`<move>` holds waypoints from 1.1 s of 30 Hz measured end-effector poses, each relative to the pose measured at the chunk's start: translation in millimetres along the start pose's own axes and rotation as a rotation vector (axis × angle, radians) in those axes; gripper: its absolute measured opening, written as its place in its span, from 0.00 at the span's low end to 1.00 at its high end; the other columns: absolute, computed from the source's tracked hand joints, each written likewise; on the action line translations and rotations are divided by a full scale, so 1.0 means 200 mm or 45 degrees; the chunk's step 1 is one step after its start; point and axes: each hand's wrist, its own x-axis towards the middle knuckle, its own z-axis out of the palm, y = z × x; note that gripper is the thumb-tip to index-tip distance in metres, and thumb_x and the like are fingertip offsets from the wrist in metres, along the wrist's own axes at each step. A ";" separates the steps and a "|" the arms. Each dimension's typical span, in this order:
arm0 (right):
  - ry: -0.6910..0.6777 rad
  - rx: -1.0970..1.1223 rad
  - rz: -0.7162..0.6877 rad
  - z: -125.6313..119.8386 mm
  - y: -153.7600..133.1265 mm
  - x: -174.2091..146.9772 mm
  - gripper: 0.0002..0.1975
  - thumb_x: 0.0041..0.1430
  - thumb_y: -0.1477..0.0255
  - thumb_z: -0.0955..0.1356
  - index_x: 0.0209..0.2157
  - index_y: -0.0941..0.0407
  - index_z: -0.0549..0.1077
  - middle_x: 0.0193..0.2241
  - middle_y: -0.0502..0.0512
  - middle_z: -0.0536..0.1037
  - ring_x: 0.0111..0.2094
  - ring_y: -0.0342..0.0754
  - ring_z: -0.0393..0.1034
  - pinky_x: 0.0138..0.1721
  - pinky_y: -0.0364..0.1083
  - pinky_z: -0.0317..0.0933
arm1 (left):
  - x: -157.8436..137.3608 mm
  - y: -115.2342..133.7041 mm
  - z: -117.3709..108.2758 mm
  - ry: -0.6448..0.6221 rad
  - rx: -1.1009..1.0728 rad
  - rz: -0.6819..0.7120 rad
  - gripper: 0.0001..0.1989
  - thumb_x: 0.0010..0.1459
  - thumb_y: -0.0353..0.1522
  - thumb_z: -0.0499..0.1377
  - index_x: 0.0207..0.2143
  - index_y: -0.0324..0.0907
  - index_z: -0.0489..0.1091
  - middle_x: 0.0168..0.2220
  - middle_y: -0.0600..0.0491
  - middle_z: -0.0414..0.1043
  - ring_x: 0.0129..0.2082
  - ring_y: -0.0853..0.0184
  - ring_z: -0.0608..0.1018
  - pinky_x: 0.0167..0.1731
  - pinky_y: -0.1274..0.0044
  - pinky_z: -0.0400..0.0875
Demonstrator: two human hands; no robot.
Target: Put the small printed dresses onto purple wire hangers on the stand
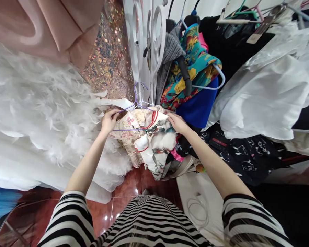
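At the middle of the view, my left hand [109, 120] is closed on the left end of a purple clothes hanger [135, 96]. The hanger's lower bar crosses in front of a cream patterned garment [126, 140]. My right hand [179, 122] pinches the edge of a white garment with red trim [158, 118], at the right side of the hanger. Its short white sleeve [142, 143] with a red edge hangs lower down. The garments overlap, so which of them sits on the purple hanger I cannot tell.
A white feathered dress [54, 92] and a sequined fabric [110, 51] hang at left. White scrolled metalwork [158, 41] stands behind the hanger. To the right hang a teal floral garment [185, 75] and white satin clothing [267, 92]. Below are a red tiled floor [126, 187] and a white surface with a cable [198, 209].
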 end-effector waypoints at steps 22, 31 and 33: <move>-0.253 -0.585 0.146 -0.06 -0.53 0.19 0.20 0.73 0.71 0.54 0.51 0.58 0.73 0.49 0.66 0.81 0.51 0.60 0.76 0.43 0.48 0.64 | -0.01 0.02 0.05 -0.026 -0.059 -0.018 0.11 0.56 0.30 0.56 0.35 0.41 0.79 0.37 0.50 0.82 0.39 0.63 0.80 0.44 0.74 0.75; -0.309 -0.596 0.101 -0.05 -0.57 0.21 0.21 0.73 0.71 0.56 0.61 0.53 0.69 0.51 0.62 0.81 0.53 0.59 0.76 0.45 0.48 0.65 | -0.09 0.03 0.03 0.078 0.123 0.082 0.14 0.60 0.30 0.55 0.42 0.43 0.80 0.41 0.48 0.79 0.44 0.60 0.78 0.50 0.70 0.72; -0.312 -0.540 0.081 -0.06 -0.54 0.21 0.22 0.72 0.73 0.56 0.62 0.51 0.70 0.54 0.60 0.80 0.54 0.58 0.75 0.47 0.48 0.65 | -0.16 0.02 0.06 0.222 0.248 0.139 0.15 0.59 0.28 0.55 0.44 0.44 0.79 0.43 0.46 0.77 0.46 0.58 0.76 0.52 0.67 0.70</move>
